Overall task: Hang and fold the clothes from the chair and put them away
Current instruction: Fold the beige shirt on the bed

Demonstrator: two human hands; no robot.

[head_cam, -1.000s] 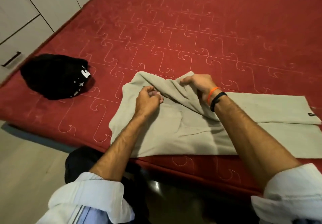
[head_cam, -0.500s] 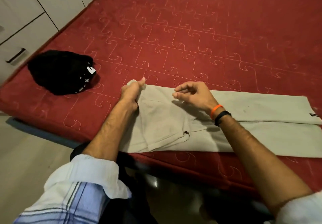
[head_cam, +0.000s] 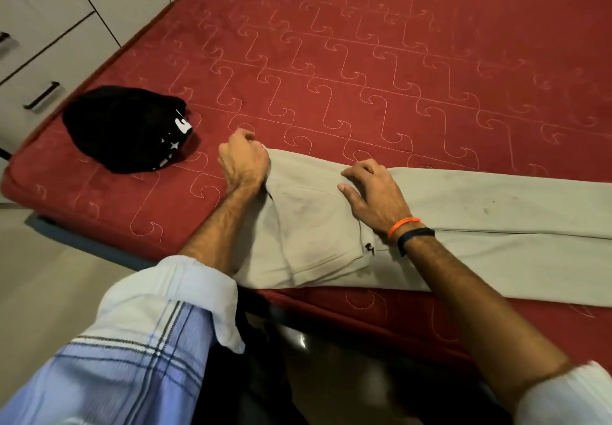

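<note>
Head view: a pair of beige trousers lies flat along the near edge of a red quilted mattress, running from the centre of the frame out past the right border, with its waist end folded over near the middle. The left hand, just left of centre, has its fingers curled into a fist at the far left corner of the trousers, gripping the cloth there. The right hand, at centre, rests palm down on the trousers with its fingers spread and slightly bent, pressing the fabric flat; an orange band and a dark band circle its wrist. A black garment with white print sits bunched on the mattress at left, apart from the trousers. White drawers with dark handles fill the upper left corner. Rolled light sleeves show in the lower corners.
</note>
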